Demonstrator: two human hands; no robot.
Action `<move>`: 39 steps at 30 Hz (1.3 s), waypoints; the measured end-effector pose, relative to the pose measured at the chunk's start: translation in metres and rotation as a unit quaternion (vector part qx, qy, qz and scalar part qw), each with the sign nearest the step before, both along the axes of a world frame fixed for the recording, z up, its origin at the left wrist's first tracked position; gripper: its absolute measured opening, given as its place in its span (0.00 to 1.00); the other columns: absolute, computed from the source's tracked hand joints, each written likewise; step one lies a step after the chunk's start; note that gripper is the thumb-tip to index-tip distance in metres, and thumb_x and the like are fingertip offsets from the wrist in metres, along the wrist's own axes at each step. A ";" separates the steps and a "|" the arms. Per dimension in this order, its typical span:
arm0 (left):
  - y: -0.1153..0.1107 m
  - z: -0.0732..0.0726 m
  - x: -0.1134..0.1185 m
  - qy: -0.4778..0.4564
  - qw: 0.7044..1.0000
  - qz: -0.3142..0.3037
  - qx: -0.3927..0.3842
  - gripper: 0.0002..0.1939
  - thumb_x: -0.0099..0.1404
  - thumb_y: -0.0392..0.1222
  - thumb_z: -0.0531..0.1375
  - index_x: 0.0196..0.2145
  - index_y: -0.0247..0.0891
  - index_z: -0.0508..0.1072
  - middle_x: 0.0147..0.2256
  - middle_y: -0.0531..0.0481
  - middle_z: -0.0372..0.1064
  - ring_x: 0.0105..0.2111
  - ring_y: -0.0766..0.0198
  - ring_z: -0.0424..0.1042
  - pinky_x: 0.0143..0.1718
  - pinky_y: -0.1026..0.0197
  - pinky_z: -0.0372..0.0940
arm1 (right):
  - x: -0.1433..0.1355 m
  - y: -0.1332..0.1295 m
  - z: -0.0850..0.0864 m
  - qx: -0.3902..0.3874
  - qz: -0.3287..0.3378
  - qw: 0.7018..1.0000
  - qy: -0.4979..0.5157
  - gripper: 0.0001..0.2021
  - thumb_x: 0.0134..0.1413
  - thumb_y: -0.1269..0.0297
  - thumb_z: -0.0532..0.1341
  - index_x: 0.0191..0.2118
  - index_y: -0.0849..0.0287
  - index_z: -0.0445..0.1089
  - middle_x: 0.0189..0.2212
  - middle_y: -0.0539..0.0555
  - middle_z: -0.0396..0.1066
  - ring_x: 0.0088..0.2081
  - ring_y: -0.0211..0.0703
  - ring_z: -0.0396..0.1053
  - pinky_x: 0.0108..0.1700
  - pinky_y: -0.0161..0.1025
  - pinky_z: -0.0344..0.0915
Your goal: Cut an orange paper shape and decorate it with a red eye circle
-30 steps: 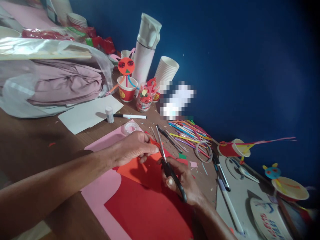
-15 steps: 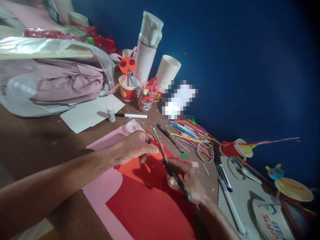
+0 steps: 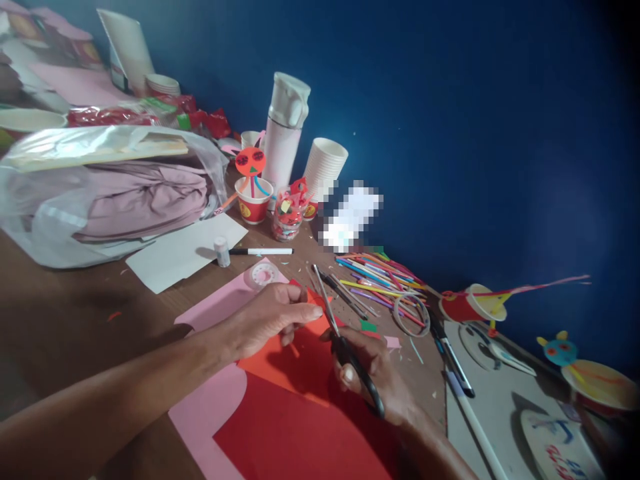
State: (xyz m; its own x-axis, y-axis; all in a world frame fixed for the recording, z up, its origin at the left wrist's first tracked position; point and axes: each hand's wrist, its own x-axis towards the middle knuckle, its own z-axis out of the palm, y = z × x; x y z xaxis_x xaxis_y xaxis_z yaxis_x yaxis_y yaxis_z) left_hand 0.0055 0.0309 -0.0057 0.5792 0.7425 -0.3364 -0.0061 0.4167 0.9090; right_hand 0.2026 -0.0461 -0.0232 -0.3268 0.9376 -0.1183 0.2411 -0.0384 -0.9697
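Note:
My left hand (image 3: 280, 315) pinches a small piece of orange paper (image 3: 316, 303) between thumb and fingers. In my right hand (image 3: 373, 370) is a pair of black-handled scissors (image 3: 345, 353), its blades pointing up and away beside the orange piece. The blades look nearly together; whether they touch the paper is hard to tell. Beneath both hands lie an orange paper sheet (image 3: 280, 363), a red paper sheet (image 3: 290, 427) and a pink paper sheet (image 3: 210, 390), overlapping. A roll of tape (image 3: 263, 273) sits on the pink sheet beyond my left hand.
Colored sticks (image 3: 385, 283) and a tape ring (image 3: 411, 315) lie ahead right. A puppet cup (image 3: 253, 208), a candy jar (image 3: 287, 223), a white bottle (image 3: 283, 147) and stacked paper cups (image 3: 325, 167) stand behind. Left is a plastic bag (image 3: 45, 233); right, a grey board (image 3: 480, 400) with markers.
My view has tilted up, so the things at the back sit lower in it. The scissor blades have come closer together. Both hands keep their holds.

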 end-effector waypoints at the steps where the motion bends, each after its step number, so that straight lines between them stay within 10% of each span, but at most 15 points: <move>1: -0.001 0.000 0.001 0.001 1.000 0.006 0.003 0.14 0.50 0.49 0.62 0.22 0.36 0.65 0.16 0.60 0.57 0.14 0.74 0.55 0.17 0.67 0.53 | 0.000 0.000 -0.001 0.003 -0.003 1.000 0.001 0.24 0.47 0.44 0.62 0.43 0.59 0.70 0.22 0.47 0.60 0.23 0.34 0.56 0.26 0.33 0.53; 39: 0.004 0.010 -0.004 0.058 0.998 -0.010 0.009 0.10 0.48 0.39 0.60 0.17 0.38 0.61 0.13 0.61 0.55 0.15 0.72 0.59 0.19 0.67 0.53 | -0.005 -0.004 -0.001 -0.065 0.024 0.994 0.080 0.25 0.48 0.43 0.62 0.41 0.61 0.68 0.20 0.46 0.60 0.19 0.32 0.58 0.22 0.31 0.54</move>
State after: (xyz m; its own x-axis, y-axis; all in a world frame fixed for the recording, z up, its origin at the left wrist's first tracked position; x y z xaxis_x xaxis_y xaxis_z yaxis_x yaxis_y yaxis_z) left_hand 0.0011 0.0352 0.0043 0.5519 0.7374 -0.3894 0.1088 0.3993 0.9103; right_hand 0.1978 -0.0499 -0.0243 -0.3952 0.9006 -0.1808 0.0889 -0.1584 -0.9834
